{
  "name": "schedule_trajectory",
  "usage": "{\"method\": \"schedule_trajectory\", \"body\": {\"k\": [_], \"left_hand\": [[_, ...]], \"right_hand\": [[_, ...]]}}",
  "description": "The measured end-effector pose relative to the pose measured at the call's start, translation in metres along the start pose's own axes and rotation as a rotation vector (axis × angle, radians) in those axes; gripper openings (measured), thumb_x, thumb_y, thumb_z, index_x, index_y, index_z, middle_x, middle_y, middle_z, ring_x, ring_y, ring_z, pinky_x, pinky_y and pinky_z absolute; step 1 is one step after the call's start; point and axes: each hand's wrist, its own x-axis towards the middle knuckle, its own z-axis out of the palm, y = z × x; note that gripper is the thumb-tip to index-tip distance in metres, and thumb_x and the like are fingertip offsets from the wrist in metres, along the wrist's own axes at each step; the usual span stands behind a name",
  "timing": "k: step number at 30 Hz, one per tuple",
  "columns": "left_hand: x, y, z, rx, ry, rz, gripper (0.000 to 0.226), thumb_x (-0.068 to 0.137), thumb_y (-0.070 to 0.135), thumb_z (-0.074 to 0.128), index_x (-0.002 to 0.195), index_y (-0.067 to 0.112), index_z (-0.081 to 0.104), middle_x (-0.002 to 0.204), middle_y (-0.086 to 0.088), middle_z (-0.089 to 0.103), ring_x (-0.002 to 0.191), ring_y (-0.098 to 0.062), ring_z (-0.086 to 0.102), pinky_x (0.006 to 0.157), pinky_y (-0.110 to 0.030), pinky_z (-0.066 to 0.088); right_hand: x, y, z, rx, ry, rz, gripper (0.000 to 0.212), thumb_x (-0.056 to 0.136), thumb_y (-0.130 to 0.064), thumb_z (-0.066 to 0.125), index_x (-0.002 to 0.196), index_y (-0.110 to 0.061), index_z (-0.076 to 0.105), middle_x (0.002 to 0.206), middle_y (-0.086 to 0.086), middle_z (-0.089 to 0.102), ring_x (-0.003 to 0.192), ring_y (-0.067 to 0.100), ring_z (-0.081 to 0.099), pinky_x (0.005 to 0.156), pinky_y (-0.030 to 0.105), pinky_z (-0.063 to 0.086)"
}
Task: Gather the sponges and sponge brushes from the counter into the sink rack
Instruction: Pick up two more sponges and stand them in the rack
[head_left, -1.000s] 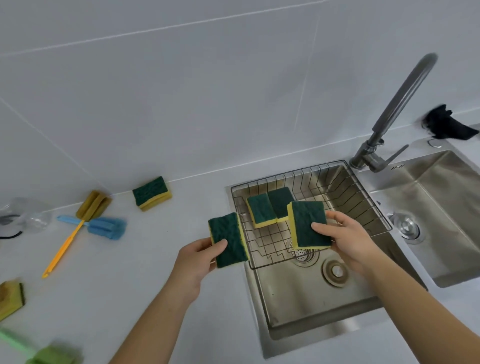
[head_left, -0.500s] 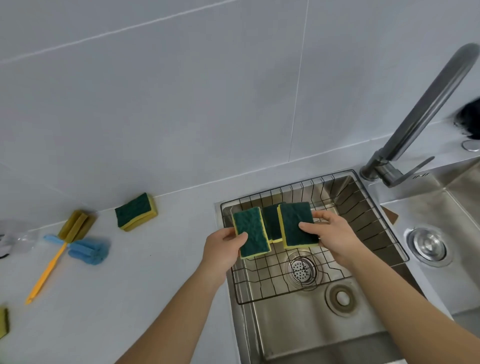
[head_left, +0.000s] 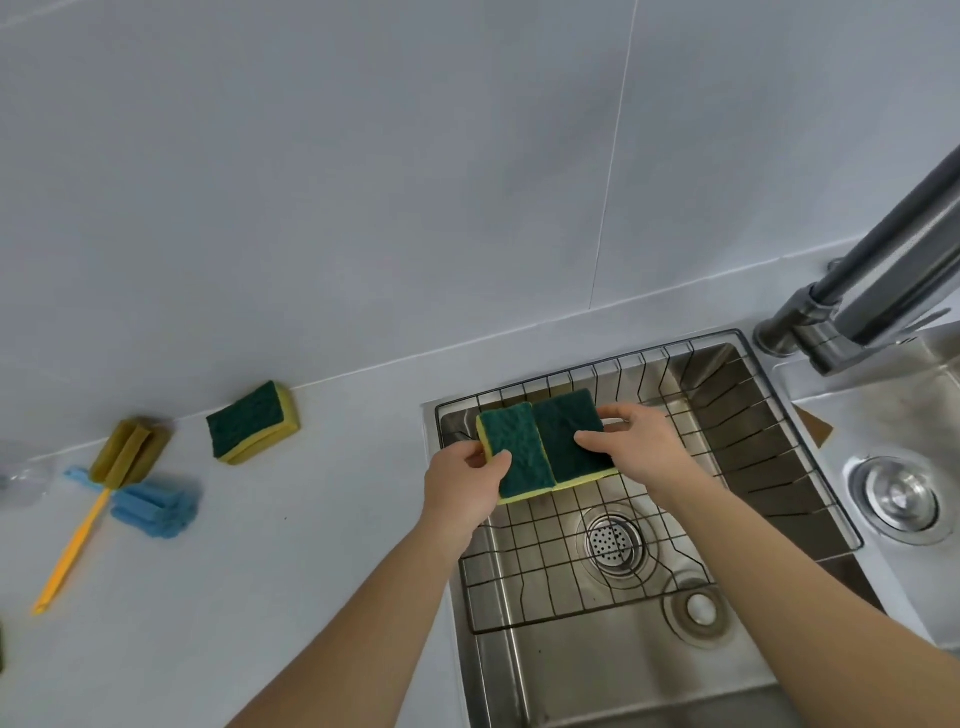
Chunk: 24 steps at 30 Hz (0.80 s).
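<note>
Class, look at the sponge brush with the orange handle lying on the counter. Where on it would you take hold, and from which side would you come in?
Grip the orange-handled sponge brush by the middle of its thin handle, coming from above with the left hand, probably. The handle lies flat on the counter with bare surface along both sides, while its olive sponge head crosses the blue sponge brush, so that end is crowded.

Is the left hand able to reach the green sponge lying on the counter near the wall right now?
Probably not at once. The left hand is busy gripping a sponge over the sink rack. The counter sponge lies in the open on that side with nothing in between, so once the grip is freed, the way looks clear.
</note>
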Motion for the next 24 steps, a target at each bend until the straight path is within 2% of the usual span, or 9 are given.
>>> {"method": "schedule_trajectory", "body": {"k": [2, 5, 7, 10, 12, 14, 17, 21, 24], "left_hand": [[0.001, 0.000, 0.000, 0.071, 0.018, 0.026, 0.007, 0.088, 0.028, 0.064, 0.084, 0.023, 0.067, 0.093, 0.001, 0.074, 0.086, -0.014, 0.071, 0.072, -0.038, 0.062], [0.003, -0.002, -0.002, 0.197, 0.021, 0.083, 0.016, 0.089, 0.029, 0.063, 0.100, 0.018, 0.065, 0.101, 0.000, 0.073, 0.089, -0.013, 0.069, 0.061, -0.022, 0.057], [0.001, -0.003, -0.005, 0.265, -0.013, 0.133, 0.026, 0.088, 0.030, 0.064, 0.112, 0.021, 0.059, 0.109, 0.001, 0.071, 0.093, -0.013, 0.067, 0.068, -0.023, 0.057], [-0.002, -0.005, -0.007, 0.449, -0.042, 0.262, 0.056, 0.083, 0.035, 0.068, 0.134, 0.025, 0.045, 0.121, 0.002, 0.058, 0.107, -0.014, 0.059, 0.084, -0.029, 0.055], [-0.003, -0.007, -0.006, 0.598, -0.046, 0.373, 0.073, 0.079, 0.039, 0.070, 0.142, 0.024, 0.036, 0.132, 0.000, 0.046, 0.117, -0.015, 0.050, 0.090, -0.025, 0.047], [-0.004, -0.011, -0.002, 0.746, -0.065, 0.457, 0.082, 0.079, 0.041, 0.071, 0.147, 0.022, 0.029, 0.148, -0.002, 0.033, 0.130, -0.019, 0.041, 0.101, -0.030, 0.043], [-0.005, -0.020, 0.004, 0.936, -0.067, 0.537, 0.081, 0.085, 0.037, 0.068, 0.151, 0.020, 0.023, 0.160, -0.006, 0.019, 0.143, -0.024, 0.025, 0.113, -0.037, 0.033], [0.005, -0.020, 0.001, 0.977, -0.034, 0.610, 0.068, 0.090, 0.036, 0.061, 0.148, 0.018, 0.030, 0.158, -0.006, 0.026, 0.140, -0.023, 0.029, 0.111, -0.034, 0.036], [0.010, -0.020, 0.002, 0.985, -0.040, 0.619, 0.068, 0.090, 0.036, 0.061, 0.148, 0.018, 0.031, 0.156, -0.005, 0.028, 0.138, -0.022, 0.031, 0.109, -0.034, 0.038]], "right_hand": [[0.002, 0.001, 0.002, -0.031, 0.005, -0.012, 0.050, 0.082, -0.021, 0.079, 0.128, -0.017, 0.060, 0.109, 0.004, 0.070, 0.099, 0.021, 0.067, 0.087, 0.043, 0.059], [0.003, 0.002, 0.004, -0.095, 0.020, -0.040, 0.051, 0.083, -0.025, 0.078, 0.131, -0.017, 0.060, 0.108, 0.000, 0.068, 0.099, 0.018, 0.065, 0.087, 0.040, 0.058], [0.002, 0.003, 0.005, -0.138, 0.024, -0.061, 0.050, 0.084, -0.028, 0.077, 0.130, -0.017, 0.060, 0.105, -0.003, 0.068, 0.096, 0.015, 0.065, 0.084, 0.037, 0.058], [0.001, 0.005, 0.007, -0.231, 0.041, -0.112, 0.050, 0.085, -0.034, 0.074, 0.130, -0.019, 0.059, 0.107, -0.003, 0.067, 0.096, 0.014, 0.063, 0.079, 0.031, 0.056], [0.000, 0.007, 0.009, -0.257, 0.055, -0.134, 0.051, 0.086, -0.038, 0.072, 0.132, -0.019, 0.059, 0.117, -0.001, 0.066, 0.103, 0.015, 0.062, 0.082, 0.032, 0.054], [-0.001, 0.009, 0.011, -0.226, 0.053, -0.135, 0.051, 0.087, -0.038, 0.070, 0.133, -0.020, 0.058, 0.124, -0.001, 0.065, 0.109, 0.017, 0.061, 0.089, 0.036, 0.054], [-0.003, 0.012, 0.013, -0.155, 0.034, -0.143, 0.045, 0.090, -0.035, 0.068, 0.133, -0.022, 0.059, 0.124, -0.004, 0.066, 0.113, 0.016, 0.061, 0.092, 0.036, 0.054], [-0.006, 0.013, 0.019, -0.093, 0.027, -0.159, 0.040, 0.092, -0.033, 0.065, 0.131, -0.026, 0.060, 0.106, -0.015, 0.064, 0.110, 0.012, 0.061, 0.083, 0.026, 0.051], [-0.007, 0.014, 0.023, -0.117, 0.062, -0.174, 0.042, 0.093, -0.033, 0.064, 0.135, -0.026, 0.058, 0.105, -0.015, 0.062, 0.105, 0.010, 0.059, 0.078, 0.022, 0.049]]}}
